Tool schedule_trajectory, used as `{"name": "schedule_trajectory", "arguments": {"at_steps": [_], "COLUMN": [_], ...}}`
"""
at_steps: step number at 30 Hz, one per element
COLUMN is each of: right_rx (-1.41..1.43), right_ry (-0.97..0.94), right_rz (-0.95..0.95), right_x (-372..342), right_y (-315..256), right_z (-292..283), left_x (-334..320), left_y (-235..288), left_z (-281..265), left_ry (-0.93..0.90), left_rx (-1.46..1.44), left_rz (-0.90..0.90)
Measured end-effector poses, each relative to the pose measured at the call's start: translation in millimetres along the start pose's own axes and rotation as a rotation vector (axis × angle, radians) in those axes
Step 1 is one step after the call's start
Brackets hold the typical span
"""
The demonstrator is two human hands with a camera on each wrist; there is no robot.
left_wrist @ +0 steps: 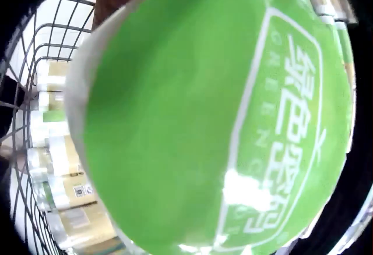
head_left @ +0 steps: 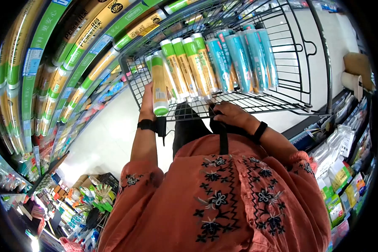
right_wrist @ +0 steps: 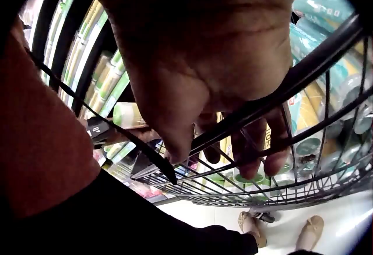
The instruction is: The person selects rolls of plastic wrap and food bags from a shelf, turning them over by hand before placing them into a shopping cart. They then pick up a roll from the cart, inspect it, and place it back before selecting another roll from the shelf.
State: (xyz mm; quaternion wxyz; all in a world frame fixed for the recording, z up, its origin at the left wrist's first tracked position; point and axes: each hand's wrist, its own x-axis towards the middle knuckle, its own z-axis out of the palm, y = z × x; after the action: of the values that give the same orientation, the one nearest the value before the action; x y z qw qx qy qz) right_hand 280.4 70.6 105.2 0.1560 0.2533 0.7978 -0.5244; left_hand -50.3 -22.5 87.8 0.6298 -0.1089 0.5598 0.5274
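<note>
My left hand (head_left: pixel 147 101) grips a green-and-tan cling film roll (head_left: pixel 160 87) at the left side of the wire shopping cart (head_left: pixel 290 101). The roll's green end (left_wrist: pixel 175 115) fills most of the left wrist view and hides nearly all of that hand. Beside it in the cart stand several matching rolls (head_left: pixel 192 67), then several teal-wrapped rolls (head_left: pixel 239 61). My right hand (right_wrist: pixel 210 74) holds the cart's near rim (right_wrist: pixel 303 63), its fingers (right_wrist: pixel 250 162) hooked over the bar and the thumb on the near side.
On the left, a shelf (head_left: pixel 42 46) carries many green-and-tan rolls with blue price tags. Packaged goods (head_left: pixel 336 168) hang along the right side. Pale floor (head_left: pixel 98 126) shows between shelf and cart. A person's feet in tan shoes (right_wrist: pixel 313 227) stand beyond the cart.
</note>
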Motion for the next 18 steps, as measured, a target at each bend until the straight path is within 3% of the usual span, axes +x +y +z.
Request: {"name": "schedule_trajectory", "arguments": {"at_steps": [2,4,6,10,12,16,18], "right_rx": [0.006,0.000,-0.035,-0.012,0.010,-0.115,-0.113], "right_ry": [-0.002,0.001,0.017,0.007,0.075,0.034,0.141], "right_rz": [-0.004,-0.033,-0.063,0.007,-0.066,0.010,-0.023], "right_x": [-1,2,6,-2,-2,-6,-14], "right_y": [-2,7,26,24,36,40,43], "right_z": [0,5,21,13,17,15,17], "left_x": [-18,-27,-41,-72,-78,-98,-97], "left_y": [-3,-17,-20,-18,-14,-18,-19], "left_z": [1,-12,-11,18,17,12,6], "left_ry": [-0.030,-0.097,0.002,-0.005,0.026,-0.069,-0.082], "left_rx": [0.008,0.085,0.052,0.003,0.029,0.096,0.148], "left_rz": [0.026,0.178,0.069,0.090,0.040,0.031,0.013]}}
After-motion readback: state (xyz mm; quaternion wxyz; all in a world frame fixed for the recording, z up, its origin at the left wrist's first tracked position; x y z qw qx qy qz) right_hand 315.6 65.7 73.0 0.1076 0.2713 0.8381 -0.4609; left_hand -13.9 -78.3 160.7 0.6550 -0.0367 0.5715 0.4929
